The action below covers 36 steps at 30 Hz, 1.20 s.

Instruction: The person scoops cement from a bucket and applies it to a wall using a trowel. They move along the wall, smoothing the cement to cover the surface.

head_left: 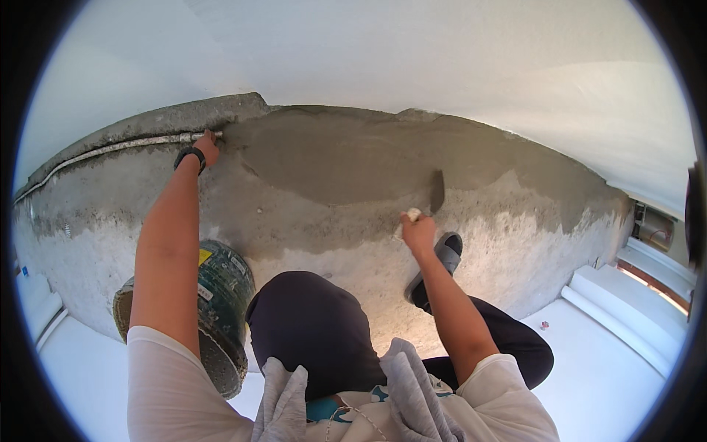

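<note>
My left hand [208, 149] reaches to the far left, its fingers closed around the end of a thin pale pipe [132, 144] that runs along the foot of the wall. Right of centre, my right hand [419, 234] grips the light handle of a trowel. The trowel's dark blade [437, 191] points away from me at the near edge of a smoothed band of wet grey mortar [324, 158]. This band spreads along the base of the white wall, from beside the pipe's end towards the far right.
A dark, mortar-stained bucket [224, 283] lies tipped beside my left arm. My sandalled foot [448, 254] rests on the rough floor close to my right hand. White sheeting [589, 353] covers the floor at the near right. The white wall [442, 51] rises beyond the mortar.
</note>
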Tool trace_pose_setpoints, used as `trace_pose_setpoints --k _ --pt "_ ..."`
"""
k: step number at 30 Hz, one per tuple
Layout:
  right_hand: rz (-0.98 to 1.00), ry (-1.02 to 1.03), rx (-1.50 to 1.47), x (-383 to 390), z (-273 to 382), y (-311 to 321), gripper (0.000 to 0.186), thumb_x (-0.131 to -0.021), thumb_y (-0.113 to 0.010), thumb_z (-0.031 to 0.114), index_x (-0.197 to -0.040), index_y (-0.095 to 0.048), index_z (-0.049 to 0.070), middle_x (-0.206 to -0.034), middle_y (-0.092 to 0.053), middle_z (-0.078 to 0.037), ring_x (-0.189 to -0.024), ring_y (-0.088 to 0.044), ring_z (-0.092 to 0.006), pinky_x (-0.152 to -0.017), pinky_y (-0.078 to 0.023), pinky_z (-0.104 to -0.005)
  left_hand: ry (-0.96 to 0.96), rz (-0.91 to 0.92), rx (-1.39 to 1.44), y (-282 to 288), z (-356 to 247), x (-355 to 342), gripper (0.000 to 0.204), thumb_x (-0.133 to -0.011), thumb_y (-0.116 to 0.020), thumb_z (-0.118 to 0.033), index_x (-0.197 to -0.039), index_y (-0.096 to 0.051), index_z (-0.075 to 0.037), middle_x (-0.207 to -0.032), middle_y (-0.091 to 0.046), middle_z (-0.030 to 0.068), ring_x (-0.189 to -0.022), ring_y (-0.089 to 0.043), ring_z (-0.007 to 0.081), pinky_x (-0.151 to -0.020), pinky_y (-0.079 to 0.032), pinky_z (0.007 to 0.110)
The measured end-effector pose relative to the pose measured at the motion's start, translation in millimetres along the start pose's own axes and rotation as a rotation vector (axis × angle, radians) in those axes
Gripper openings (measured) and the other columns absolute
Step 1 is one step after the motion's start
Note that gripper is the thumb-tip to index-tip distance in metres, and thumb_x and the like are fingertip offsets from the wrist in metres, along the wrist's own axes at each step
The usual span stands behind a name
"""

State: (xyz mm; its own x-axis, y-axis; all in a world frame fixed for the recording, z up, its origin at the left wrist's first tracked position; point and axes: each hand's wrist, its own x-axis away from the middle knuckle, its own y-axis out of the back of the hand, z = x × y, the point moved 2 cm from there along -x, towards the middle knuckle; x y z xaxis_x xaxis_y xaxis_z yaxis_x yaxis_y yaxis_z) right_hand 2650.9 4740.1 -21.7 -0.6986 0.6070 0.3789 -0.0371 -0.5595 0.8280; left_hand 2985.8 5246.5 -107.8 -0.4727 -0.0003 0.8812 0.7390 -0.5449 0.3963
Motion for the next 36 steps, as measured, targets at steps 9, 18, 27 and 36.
trace_pose_setpoints --k 9,18,27,36 --pt "0.323 0.189 -0.207 68 157 -79 0.039 -0.085 -0.072 0.030 -0.089 -0.067 -0.008 -0.082 -0.069 -0.028 -0.084 -0.069 -0.0438 -0.075 -0.055 -0.0482 0.020 -0.002 -0.067 9 -4 9 0.062 -0.104 -0.031 -0.017 -0.160 -0.006 -0.009 -0.167 -0.011 0.0084 -0.152 -0.017 0.0292 -0.127 -0.017 0.044" --pt "0.225 0.744 0.159 -4 100 -15 0.038 -0.088 -0.064 0.015 -0.122 -0.061 -0.003 -0.120 -0.061 -0.027 -0.106 -0.063 -0.0415 -0.090 -0.051 -0.0490 -0.021 -0.190 0.592 -11 9 -22 0.071 -0.099 -0.040 -0.002 -0.159 -0.002 -0.004 -0.159 -0.030 0.0190 -0.127 -0.052 0.0366 -0.099 -0.049 0.048" --pt "0.320 1.005 0.500 -93 -16 126 0.041 -0.080 -0.075 0.019 -0.118 -0.064 0.006 -0.107 -0.064 -0.013 -0.101 -0.061 -0.0337 -0.087 -0.046 -0.0438 0.097 0.007 0.549 10 -5 11 0.063 -0.104 -0.028 -0.018 -0.161 -0.003 -0.011 -0.168 -0.001 0.0061 -0.152 -0.016 0.0285 -0.126 -0.017 0.038" --pt "0.292 1.192 0.478 -88 9 58 0.046 -0.077 -0.076 0.020 -0.120 -0.064 0.010 -0.109 -0.064 -0.009 -0.101 -0.060 -0.0300 -0.088 -0.044 -0.0433 -0.080 -0.099 -0.518 10 -14 24 0.066 -0.098 -0.052 -0.012 -0.157 -0.023 -0.007 -0.154 -0.041 0.0189 -0.140 -0.041 0.0317 -0.111 -0.039 0.044"
